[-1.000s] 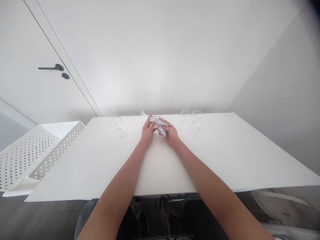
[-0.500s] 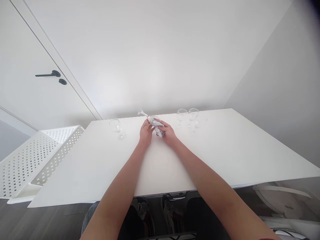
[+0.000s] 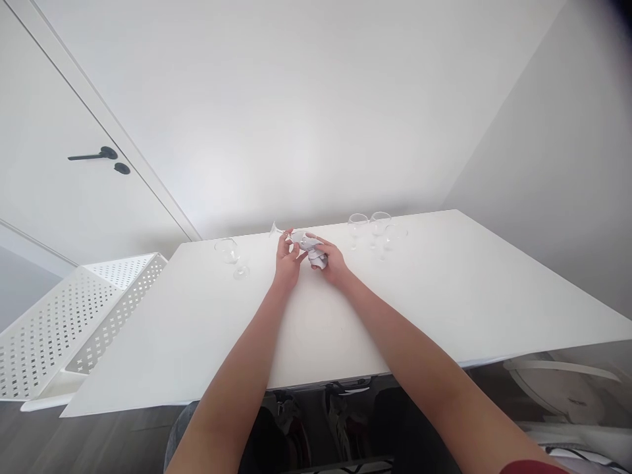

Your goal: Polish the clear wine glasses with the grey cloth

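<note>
Between my hands, over the far part of the white table (image 3: 336,329), a clear wine glass (image 3: 299,239) lies tilted on its side, its foot pointing to the far left. My left hand (image 3: 287,262) grips it around the stem and lower bowl. A pale grey-white cloth (image 3: 317,257) is bunched in my right hand (image 3: 334,261), pressed against the bowl at the rim end. My right fingers and the cloth cover part of the bowl.
A wine glass (image 3: 228,251) stands to the left. Close together on the right are three more: one glass (image 3: 358,225), a second glass (image 3: 380,224) and a nearer glass (image 3: 392,237). A white perforated rack (image 3: 54,329) adjoins the table's left side.
The glass has turned between my hands, its foot dropping slightly toward the table. My left fingers have shifted along the stem, and the cloth has bunched closer into my right hand.
</note>
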A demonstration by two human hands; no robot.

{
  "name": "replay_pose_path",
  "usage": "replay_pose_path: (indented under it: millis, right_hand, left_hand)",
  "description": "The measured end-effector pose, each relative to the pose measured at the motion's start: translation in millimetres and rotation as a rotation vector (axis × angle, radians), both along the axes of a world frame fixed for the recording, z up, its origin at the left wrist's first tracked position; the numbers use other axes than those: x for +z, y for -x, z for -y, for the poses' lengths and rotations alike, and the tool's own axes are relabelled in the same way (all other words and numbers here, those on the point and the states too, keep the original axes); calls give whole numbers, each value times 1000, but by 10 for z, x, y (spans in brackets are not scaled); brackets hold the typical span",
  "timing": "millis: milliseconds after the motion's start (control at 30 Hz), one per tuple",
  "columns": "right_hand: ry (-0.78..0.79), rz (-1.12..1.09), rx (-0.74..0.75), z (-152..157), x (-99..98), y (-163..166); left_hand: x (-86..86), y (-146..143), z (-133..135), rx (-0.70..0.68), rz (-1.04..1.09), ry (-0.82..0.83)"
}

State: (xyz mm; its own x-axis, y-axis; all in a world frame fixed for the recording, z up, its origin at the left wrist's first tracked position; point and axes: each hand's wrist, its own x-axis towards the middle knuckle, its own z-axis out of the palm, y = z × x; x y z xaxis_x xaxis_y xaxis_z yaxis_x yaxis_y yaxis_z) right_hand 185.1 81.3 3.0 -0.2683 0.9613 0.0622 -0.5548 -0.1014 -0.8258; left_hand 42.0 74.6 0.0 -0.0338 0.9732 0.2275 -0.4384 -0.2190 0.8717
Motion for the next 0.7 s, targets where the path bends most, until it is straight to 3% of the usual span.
replay_pose_path:
  millis: [100, 267, 367, 533, 700]
  right_hand:
    - [-71, 46, 56, 0, 15, 3]
    - [-144, 44, -103, -49, -13, -49]
    - [-143, -23, -158, -80, -15, -111]
    - [-173, 36, -175, -92, -6, -184]
    - [-206, 62, -209, -98, -3, -195]
  left_hand:
    - [30, 15, 19, -9, 18, -15]
    - [79, 71, -2, -100, 132, 82]
    - [65, 94, -24, -251, 181, 239]
    - [54, 118, 11, -665, -12, 372]
    - [85, 181, 27, -684, -10, 373]
